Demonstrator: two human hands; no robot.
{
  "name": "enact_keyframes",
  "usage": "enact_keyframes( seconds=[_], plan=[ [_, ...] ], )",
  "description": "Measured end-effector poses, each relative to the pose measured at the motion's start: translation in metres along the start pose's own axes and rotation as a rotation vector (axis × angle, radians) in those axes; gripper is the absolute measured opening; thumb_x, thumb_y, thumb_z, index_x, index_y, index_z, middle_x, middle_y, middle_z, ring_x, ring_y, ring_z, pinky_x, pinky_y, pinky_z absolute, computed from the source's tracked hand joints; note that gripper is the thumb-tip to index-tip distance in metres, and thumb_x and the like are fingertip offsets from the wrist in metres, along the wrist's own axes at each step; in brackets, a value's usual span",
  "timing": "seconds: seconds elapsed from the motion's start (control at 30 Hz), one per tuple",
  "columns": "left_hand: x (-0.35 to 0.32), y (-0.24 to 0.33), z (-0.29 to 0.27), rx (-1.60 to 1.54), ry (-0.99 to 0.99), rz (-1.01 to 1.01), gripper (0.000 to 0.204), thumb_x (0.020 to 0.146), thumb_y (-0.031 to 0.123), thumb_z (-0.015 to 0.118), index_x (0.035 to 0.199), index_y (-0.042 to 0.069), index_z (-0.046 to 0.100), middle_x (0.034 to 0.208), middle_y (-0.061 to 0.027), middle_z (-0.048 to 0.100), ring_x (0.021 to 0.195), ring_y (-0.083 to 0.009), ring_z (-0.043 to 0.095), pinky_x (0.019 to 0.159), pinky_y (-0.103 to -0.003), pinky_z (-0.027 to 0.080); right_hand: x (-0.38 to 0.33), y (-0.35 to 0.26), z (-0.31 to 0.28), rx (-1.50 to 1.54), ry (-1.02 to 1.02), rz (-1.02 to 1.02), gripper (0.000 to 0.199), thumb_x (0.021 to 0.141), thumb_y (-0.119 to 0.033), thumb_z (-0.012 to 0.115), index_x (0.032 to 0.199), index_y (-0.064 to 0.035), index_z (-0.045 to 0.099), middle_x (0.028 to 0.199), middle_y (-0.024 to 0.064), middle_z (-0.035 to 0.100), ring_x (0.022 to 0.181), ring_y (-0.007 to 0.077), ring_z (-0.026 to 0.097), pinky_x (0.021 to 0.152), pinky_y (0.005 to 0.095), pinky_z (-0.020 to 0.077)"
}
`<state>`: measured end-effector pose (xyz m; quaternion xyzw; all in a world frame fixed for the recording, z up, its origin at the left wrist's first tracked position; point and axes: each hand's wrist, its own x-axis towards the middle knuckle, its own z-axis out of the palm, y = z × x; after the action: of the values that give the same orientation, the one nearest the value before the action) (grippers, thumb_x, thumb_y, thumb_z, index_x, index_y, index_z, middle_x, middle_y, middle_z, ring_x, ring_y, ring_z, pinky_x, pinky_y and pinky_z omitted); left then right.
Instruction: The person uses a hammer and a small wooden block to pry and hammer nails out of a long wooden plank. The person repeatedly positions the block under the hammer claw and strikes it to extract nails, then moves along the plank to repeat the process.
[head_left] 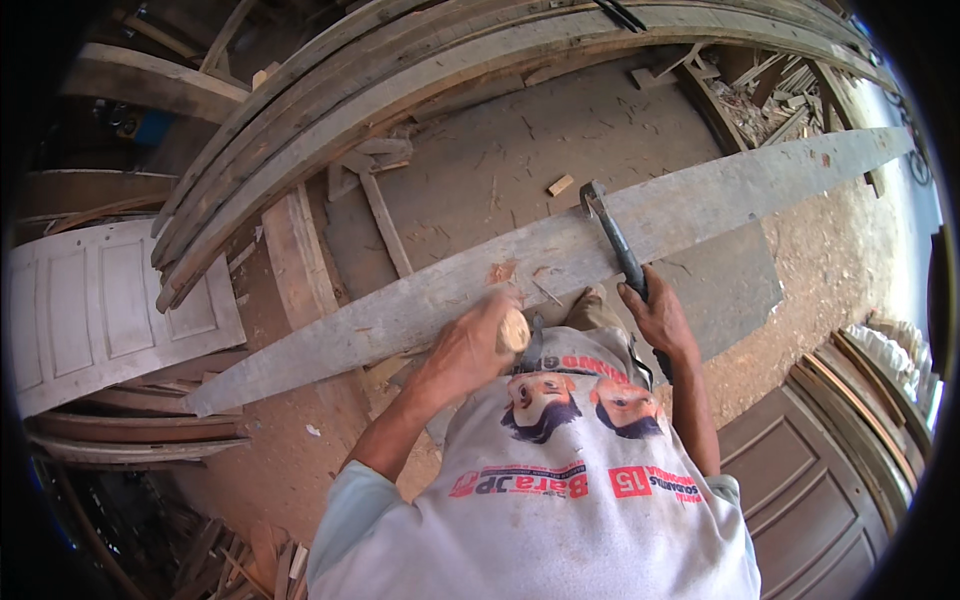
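A white door (125, 310) fills the left edge. The plank (420, 290), grey, scuffed and flecked with debris, slants from lower left to upper right. At the centre, the left forearm angles up and rightward; the left hand's (468, 335) grip is curled round a pale, round-ended wooden handle (514, 331). Right of centre, the right hand (660, 312), forearm nearly vertical, grips a dark claw tool (622, 243), its hooked head at the plank's far edge.
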<state>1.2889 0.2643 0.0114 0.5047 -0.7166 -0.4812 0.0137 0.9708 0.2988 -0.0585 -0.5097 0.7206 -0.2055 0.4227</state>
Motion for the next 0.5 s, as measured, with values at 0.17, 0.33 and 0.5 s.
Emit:
enact_keyframes(
  seconds=[0.17, 0.33, 0.5],
  plan=[
    [0.013, -0.027, 0.010, 0.279, 0.189, 0.215, 0.071, 0.080, 0.003, 0.079, 0.145, 0.005, 0.051, 0.146, -0.0279, 0.055, 0.130, -0.0496, 0.057, 0.107, -0.051, 0.051, -0.003, 0.017, 0.013, 0.072, 0.037, -0.069, 0.041, 0.102, -0.030, 0.068, 0.124, 0.0039, 0.062, 0.099, 0.0296, 0.069, 0.095, 0.0389, 0.067, 0.088, 0.0481, 0.0525],
    [0.003, 0.001, 0.000, 0.161, 0.028, 0.316, 0.075, 0.079, 0.002, 0.079, 0.148, 0.003, 0.049, 0.151, -0.0289, 0.052, 0.136, -0.0505, 0.054, 0.112, -0.050, 0.048, -0.005, 0.023, 0.008, 0.041, 0.024, -0.069, 0.044, 0.102, -0.033, 0.066, 0.122, 0.0054, 0.061, 0.108, 0.0367, 0.069, 0.104, 0.0521, 0.068, 0.091, 0.0537, 0.0527],
    [0.017, -0.027, 0.011, 0.322, 0.202, 0.147, 0.073, 0.079, 0.009, 0.081, 0.144, 0.003, 0.051, 0.147, -0.0345, 0.054, 0.135, -0.0541, 0.053, 0.112, -0.052, 0.047, -0.013, -0.003, -0.004, 0.026, -0.016, -0.025, 0.040, 0.103, -0.035, 0.064, 0.112, 0.0039, 0.061, 0.099, 0.0344, 0.068, 0.098, 0.0515, 0.068, 0.086, 0.0558, 0.0515]
  ],
)
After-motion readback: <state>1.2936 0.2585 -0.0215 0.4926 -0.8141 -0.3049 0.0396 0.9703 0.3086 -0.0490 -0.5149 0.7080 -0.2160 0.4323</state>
